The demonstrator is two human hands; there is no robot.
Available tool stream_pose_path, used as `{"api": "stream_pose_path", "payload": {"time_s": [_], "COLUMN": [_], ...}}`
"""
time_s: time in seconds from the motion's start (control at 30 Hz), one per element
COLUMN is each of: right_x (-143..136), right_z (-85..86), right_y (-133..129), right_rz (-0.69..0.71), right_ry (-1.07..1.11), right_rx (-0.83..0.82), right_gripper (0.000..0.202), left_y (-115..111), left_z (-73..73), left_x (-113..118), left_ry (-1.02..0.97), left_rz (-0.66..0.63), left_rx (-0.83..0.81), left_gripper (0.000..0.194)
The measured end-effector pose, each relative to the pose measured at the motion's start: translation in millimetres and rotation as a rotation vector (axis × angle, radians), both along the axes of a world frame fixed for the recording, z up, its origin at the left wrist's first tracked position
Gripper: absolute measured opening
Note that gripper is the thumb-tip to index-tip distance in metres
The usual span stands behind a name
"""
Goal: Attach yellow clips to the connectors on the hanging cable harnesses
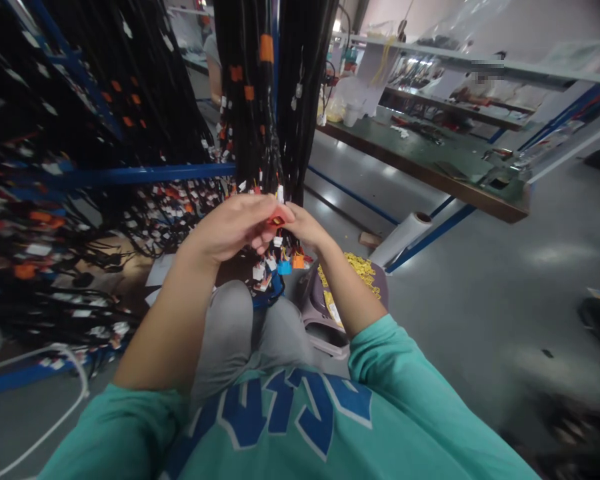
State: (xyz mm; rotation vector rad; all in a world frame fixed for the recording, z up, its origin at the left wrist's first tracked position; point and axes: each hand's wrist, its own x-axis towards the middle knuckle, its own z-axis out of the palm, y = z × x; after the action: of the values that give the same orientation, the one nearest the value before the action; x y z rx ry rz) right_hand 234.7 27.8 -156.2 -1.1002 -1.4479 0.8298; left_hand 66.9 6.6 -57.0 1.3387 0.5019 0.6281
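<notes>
A small red connector [277, 220] is held in front of my knees, at the lower end of a hanging bundle of black wire harness [270, 127]. My left hand [235, 225] grips it from the left with bent fingers. From the right, my right hand [305, 227] pinches it with thumb and fingers. Its wires are mostly hidden by my hands. Just below hang a white connector [278, 241], a blue connector [284, 267] and an orange connector [298, 261], with several more white ones beside them.
Many black harnesses with coloured connectors hang on a blue rack [145, 175] to the left. A grey-purple plastic stool [313, 310] bears yellow pieces [357, 270]. Behind it lean a film roll [403, 239] and a workbench [420, 157]. People are farther back.
</notes>
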Motion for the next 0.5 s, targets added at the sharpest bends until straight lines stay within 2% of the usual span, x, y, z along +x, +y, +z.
{"api": "stream_pose_path", "payload": {"time_s": [0.1,0.17,0.2,0.23,0.3,0.4,0.5], "right_x": [1.6,0.7,-0.8,-2.9,-8.5,-16.1,-19.0], "right_z": [6.6,10.9,13.1,15.4,20.2,27.1,32.5], "right_y": [-9.3,-15.2,-17.9,-20.4,-25.2,-32.7,-39.3], "right_rz": [0.178,0.216,0.222,0.22,0.204,0.194,0.201], "right_ry": [0.15,0.194,0.202,0.204,0.196,0.216,0.295], "right_rx": [-0.094,-0.134,-0.145,-0.151,-0.157,-0.177,-0.246], "right_gripper": [0.043,0.046,0.046,0.045,0.043,0.041,0.038], "left_y": [11.0,15.8,16.1,14.7,7.4,-7.1,-15.5], "left_z": [-23.1,-44.5,-55.3,-65.2,-80.5,-90.2,-88.6], "left_x": [-16.2,-22.1,-23.3,-23.4,-21.7,-18.8,-20.4], "left_ry": [-0.063,-0.129,-0.142,-0.131,-0.097,-0.051,0.032], "left_rz": [0.265,0.497,0.573,0.598,0.49,0.276,0.195], "left_rx": [0.017,0.045,0.065,0.073,0.07,0.073,-0.023], "left_gripper": [0.036,0.03,0.026,0.024,0.031,0.047,0.033]}}
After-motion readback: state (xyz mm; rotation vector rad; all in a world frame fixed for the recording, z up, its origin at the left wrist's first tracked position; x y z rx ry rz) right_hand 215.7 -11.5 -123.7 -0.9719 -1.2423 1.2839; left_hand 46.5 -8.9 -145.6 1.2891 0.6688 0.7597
